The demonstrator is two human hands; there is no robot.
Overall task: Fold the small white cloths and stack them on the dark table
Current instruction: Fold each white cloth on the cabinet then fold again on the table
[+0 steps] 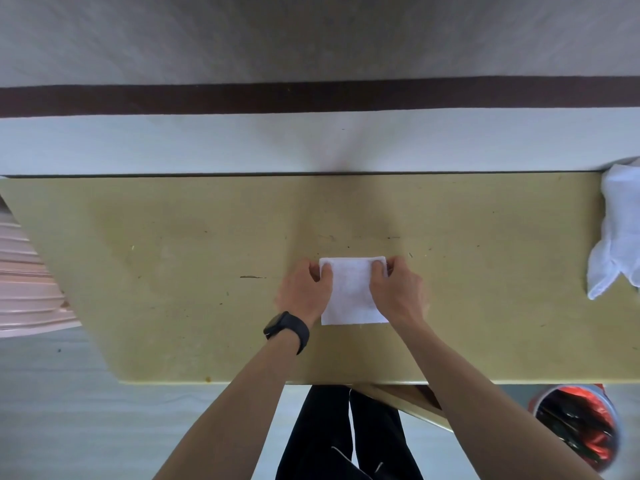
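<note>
From the head camera, you are looking down on a yellowish tabletop [173, 271] with one small white cloth [351, 296] lying flat near its middle, a little nearer to your edge than to the far one. It is folded into a neat rectangle, and its near edge lies straight and free of your hands.

Your left hand [304, 289] grasps the cloth at its far left corner, fingers curled at the edge and thumb lying on top. Your right hand [398, 289] does the same at the far right corner, with the thumb on the fabric and the fingers bent around the side. Both hands rest low on the tabletop, with the cloth between them. You wear a black watch [287, 330] on the left wrist.

A loose heap of white cloths [620, 223], crumpled and unfolded, sits at the right end of the tabletop, well apart from your hands and partly hanging past the edge. A pink ribbed object [27, 271] shows at the left border. Below the tabletop's right corner stands a round bin [575, 431] with red and black contents.
</note>
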